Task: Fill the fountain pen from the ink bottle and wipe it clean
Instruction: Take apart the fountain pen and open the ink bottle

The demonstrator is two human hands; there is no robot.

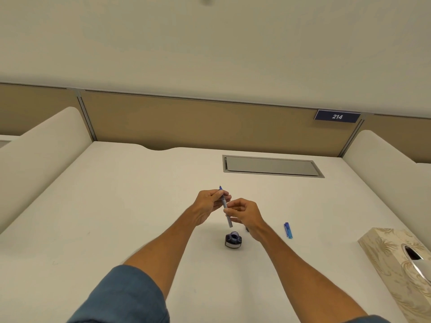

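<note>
At the cream-white worktop [140, 206] a person in rolled blue sleeves holds a slim grey fountain pen with a blue tip [224, 202] in both hands, raised above the surface and tilted, blue tip up and away, plain end down. The left hand [208, 205] pinches the upper part just below the tip, its fingers [219, 194] curled and pressed together around the shaft. The right hand [246, 214] pinches the pen lower down between thumb and forefinger, its other fingers [241, 203] loosely curled. Just below the pen's lower end, not touching it, stands a small squat glass ink bottle [233, 240], uncapped, with dark blue ink showing in its round mouth. Something small and dark [247, 228] peeks out from behind the right wrist; I cannot tell what it is. Off to the right lies a short translucent blue plastic piece [288, 230], flat on the worktop and well apart from the bottle. At the right edge sits a cream, leaf-patterned tissue box [384, 257], a white tissue [422, 269] poking from its oval slot. Farther back, a grey hatch cover [272, 166] is set into the worktop.
</note>
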